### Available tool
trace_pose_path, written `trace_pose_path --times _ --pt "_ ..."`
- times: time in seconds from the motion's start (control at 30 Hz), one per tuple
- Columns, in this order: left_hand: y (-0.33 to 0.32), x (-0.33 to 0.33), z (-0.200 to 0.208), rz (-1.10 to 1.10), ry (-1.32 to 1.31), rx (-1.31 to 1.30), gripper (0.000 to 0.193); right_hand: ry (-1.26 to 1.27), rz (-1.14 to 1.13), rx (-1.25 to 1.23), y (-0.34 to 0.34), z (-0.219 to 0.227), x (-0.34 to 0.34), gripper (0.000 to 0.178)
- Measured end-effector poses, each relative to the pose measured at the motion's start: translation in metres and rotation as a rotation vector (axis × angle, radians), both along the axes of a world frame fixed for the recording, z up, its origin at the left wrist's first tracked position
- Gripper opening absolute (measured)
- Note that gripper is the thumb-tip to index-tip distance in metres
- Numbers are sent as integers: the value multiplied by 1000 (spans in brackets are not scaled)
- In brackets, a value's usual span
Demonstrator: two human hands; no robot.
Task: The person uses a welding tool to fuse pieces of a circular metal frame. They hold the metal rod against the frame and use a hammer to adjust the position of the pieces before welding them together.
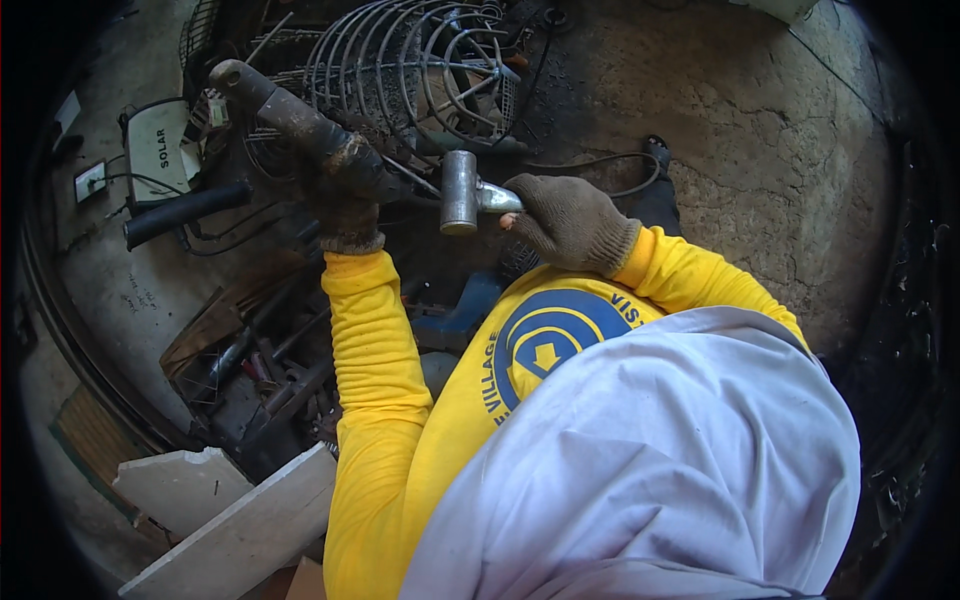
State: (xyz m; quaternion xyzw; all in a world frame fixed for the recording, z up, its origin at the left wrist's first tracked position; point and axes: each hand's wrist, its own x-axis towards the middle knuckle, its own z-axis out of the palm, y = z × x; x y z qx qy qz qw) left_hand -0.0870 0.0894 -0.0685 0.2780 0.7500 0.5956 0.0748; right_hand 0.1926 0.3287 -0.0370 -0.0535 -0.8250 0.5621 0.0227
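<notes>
Left grip wraps the rusty shaft, right grip clamps the hammer; a clean blow likely needs the shaft braced and fingers clear

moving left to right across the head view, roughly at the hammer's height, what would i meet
White box → thick metal rod → hammer head → right gloved grip → foot.

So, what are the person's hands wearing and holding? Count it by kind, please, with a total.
Gloves (left glove, right glove): 2
Hammer: 1
Dark metal bar: 1
Total: 4
</notes>
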Motion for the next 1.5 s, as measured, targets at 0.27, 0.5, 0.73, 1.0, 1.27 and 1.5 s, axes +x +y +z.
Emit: trace_pose_path --times 0.27,0.5,0.73,1.0,1.27,1.5 --pt "23 3 12 -61 580 -302 37 -15 -131 -27 17 -3 -20 41" --pt "35 6 10 -3 357 -253 29 67 -68 -33 20 -27 3 41" --pt "48 30 38 58 592 -316 22 -263 -224 -5 74 -57 50 45" --pt "70 47 50 157 -40 156 17 -697 -373 138 226 -223 136 51" --pt "65 135 45 381 -216 183 21 -1289 -346 -7 396 -318 295 50" --pt "95 232 49 598 -351 236 21 -1331 -321 -4 457 -294 282 50"
